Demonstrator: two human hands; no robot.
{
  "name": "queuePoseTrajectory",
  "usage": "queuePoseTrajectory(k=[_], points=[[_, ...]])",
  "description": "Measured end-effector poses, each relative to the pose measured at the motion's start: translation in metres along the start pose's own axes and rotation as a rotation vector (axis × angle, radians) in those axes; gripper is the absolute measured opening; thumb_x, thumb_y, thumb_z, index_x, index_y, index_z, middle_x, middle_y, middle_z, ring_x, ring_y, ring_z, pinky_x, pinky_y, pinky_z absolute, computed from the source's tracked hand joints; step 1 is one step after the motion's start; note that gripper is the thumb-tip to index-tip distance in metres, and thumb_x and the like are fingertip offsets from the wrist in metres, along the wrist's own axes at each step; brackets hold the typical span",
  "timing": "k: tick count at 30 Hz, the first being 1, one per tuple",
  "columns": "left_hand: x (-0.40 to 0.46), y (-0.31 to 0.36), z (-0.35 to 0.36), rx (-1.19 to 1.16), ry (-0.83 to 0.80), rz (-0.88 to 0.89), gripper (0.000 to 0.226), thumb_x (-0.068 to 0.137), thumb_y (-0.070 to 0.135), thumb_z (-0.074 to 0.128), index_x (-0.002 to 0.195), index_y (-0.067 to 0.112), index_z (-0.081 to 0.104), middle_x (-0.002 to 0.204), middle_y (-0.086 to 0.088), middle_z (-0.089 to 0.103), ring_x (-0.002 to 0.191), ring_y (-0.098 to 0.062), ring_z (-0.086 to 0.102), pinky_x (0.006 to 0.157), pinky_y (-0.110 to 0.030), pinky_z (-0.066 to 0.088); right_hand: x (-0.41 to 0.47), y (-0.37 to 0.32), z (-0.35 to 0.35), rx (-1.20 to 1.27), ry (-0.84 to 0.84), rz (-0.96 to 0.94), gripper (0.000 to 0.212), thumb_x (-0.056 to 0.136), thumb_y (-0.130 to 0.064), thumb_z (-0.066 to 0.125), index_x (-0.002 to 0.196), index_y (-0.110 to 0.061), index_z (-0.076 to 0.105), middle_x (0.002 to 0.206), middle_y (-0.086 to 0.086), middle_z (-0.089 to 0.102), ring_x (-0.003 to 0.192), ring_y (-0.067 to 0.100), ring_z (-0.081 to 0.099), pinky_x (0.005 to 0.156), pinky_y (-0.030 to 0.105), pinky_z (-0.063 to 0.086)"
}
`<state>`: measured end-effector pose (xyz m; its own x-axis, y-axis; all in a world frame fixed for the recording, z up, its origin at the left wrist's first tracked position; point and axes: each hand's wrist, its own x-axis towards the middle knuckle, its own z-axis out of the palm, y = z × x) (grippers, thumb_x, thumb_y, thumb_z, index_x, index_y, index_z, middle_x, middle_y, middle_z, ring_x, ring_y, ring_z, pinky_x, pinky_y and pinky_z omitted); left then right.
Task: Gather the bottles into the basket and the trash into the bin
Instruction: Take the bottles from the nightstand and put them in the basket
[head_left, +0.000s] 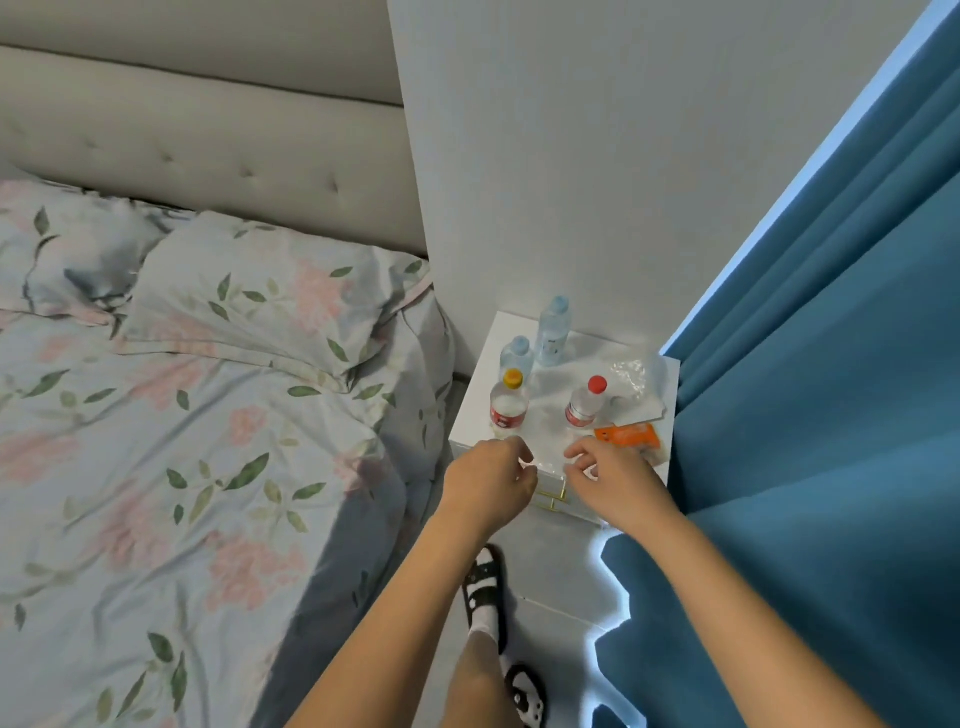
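A small white bedside cabinet with a glossy tabletop (558, 410) stands between a bed with a floral cover (182, 415) and a long blue curtain (831, 389). On the tabletop stand 4 clear plastic bottles. The tall bottle with the pale blue cap (554, 331) is at the back, near the wall, and a shorter bottle with a pale blue cap (517, 355) is just beside it on the left. In front of this one stands the bottle with the yellow cap and red label (509, 401), and to its right, apart from it, the bottle with the red cap and red label (586, 401). A crumpled clear plastic wrapper (636, 376) lies at the right side of the tabletop, and an orange snack packet (629, 435) lies at the front right corner. The left hand (491, 480) is at the front edge of the tabletop, below the yellow-capped bottle, its fingers loosely curled and holding nothing. The right hand (610, 480) is beside it, partly over the orange packet, fingers also relaxed and bent, gripping nothing that I can see. A gold drawer handle (550, 500) shows between the 2 hands. Below, a foot in a black and white slipper (485, 584) stands on the floor.
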<state>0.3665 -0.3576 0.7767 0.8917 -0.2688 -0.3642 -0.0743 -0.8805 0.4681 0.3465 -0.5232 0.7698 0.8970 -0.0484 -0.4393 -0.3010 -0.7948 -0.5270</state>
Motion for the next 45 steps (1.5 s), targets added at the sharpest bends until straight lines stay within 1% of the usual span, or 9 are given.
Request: queuePoseTrajectory(k=[8, 11, 15, 21, 25, 28, 32, 37, 45], points=[[0.137, -0.021, -0.018, -0.033, -0.025, -0.066, 0.034, 0.090, 0.027, 0.053, 0.122, 0.015, 0.052, 0.120, -0.005, 0.054, 0.108, -0.025, 0.055, 0.080, -0.035, 0.045, 0.115, -0.016, -0.030, -0.009, -0.011, 0.038, 0.024, 0.090, -0.028, 0.052, 0.113, -0.025, 0.059, 0.104, -0.009, 0.064, 0.097, 0.013, 0.061, 0.079, 0.026, 0.050], [0.171, -0.029, -0.014, 0.011, -0.064, -0.099, 0.037, 0.090, 0.027, 0.054, 0.124, 0.016, 0.052, 0.124, -0.005, 0.052, 0.111, -0.023, 0.053, 0.080, -0.034, 0.047, 0.143, -0.012, -0.037, 0.040, -0.009, 0.063, 0.022, 0.090, -0.026, 0.053, 0.110, -0.026, 0.060, 0.098, -0.010, 0.063, 0.097, 0.013, 0.059, 0.083, 0.029, 0.051], [0.195, -0.031, -0.004, 0.074, -0.111, -0.129, 0.052, 0.086, 0.033, 0.062, 0.132, 0.017, 0.044, 0.130, -0.005, 0.045, 0.118, -0.023, 0.046, 0.085, -0.034, 0.046, 0.172, -0.011, -0.040, 0.037, -0.043, 0.054, 0.028, 0.089, -0.024, 0.056, 0.117, -0.025, 0.056, 0.110, -0.007, 0.062, 0.101, 0.014, 0.059, 0.087, 0.030, 0.050], [0.214, -0.038, 0.015, 0.091, -0.162, -0.205, 0.053, 0.085, 0.041, 0.064, 0.130, 0.020, 0.046, 0.125, -0.005, 0.049, 0.107, -0.027, 0.058, 0.076, -0.036, 0.048, 0.244, -0.029, -0.018, -0.162, -0.090, -0.099, 0.053, 0.091, -0.025, 0.058, 0.139, -0.027, 0.036, 0.141, 0.001, 0.043, 0.121, 0.021, 0.051, 0.093, 0.035, 0.050], [0.216, -0.040, 0.028, 0.056, -0.160, -0.272, 0.048, 0.087, 0.040, 0.061, 0.130, 0.023, 0.048, 0.125, -0.004, 0.052, 0.107, -0.028, 0.059, 0.078, -0.036, 0.048, 0.279, -0.033, 0.002, -0.313, -0.139, -0.183, 0.060, 0.088, -0.032, 0.062, 0.140, -0.032, 0.033, 0.145, 0.000, 0.036, 0.121, 0.022, 0.051, 0.087, 0.034, 0.052], [0.218, -0.036, 0.037, 0.022, -0.184, -0.285, 0.047, 0.089, 0.037, 0.060, 0.132, 0.024, 0.046, 0.125, -0.006, 0.054, 0.107, -0.031, 0.060, 0.080, -0.036, 0.047, 0.298, -0.026, 0.011, -0.439, -0.266, -0.174, 0.065, 0.085, -0.036, 0.065, 0.140, -0.033, 0.031, 0.143, 0.003, 0.036, 0.120, 0.026, 0.050, 0.089, 0.037, 0.052], [0.212, -0.036, 0.041, -0.018, -0.109, -0.291, 0.033, 0.092, 0.022, 0.055, 0.124, 0.017, 0.052, 0.119, -0.007, 0.057, 0.099, -0.032, 0.061, 0.070, -0.034, 0.042, 0.312, -0.014, 0.021, -0.545, -0.338, -0.208, 0.055, 0.087, -0.036, 0.064, 0.134, -0.027, 0.038, 0.130, 0.007, 0.046, 0.112, 0.026, 0.054, 0.091, 0.034, 0.049], [0.177, -0.051, 0.040, -0.175, 0.044, -0.416, 0.035, 0.092, 0.029, 0.054, 0.127, 0.023, 0.051, 0.124, 0.001, 0.056, 0.106, -0.026, 0.058, 0.082, -0.034, 0.048, 0.314, -0.003, 0.022, -0.372, -0.238, -0.308, 0.045, 0.082, -0.029, 0.071, 0.124, -0.022, 0.056, 0.122, 0.004, 0.056, 0.105, 0.024, 0.058, 0.086, 0.029, 0.048], [0.099, -0.064, 0.026, -0.307, 0.306, -0.654, 0.030, 0.090, 0.031, 0.056, 0.120, 0.027, 0.055, 0.122, 0.008, 0.058, 0.103, -0.021, 0.059, 0.082, -0.032, 0.048, 0.283, -0.014, 0.023, -0.376, -0.264, -0.481, 0.035, 0.083, -0.029, 0.070, 0.114, -0.016, 0.063, 0.110, 0.003, 0.057, 0.088, 0.017, 0.056, 0.073, 0.018, 0.040]])
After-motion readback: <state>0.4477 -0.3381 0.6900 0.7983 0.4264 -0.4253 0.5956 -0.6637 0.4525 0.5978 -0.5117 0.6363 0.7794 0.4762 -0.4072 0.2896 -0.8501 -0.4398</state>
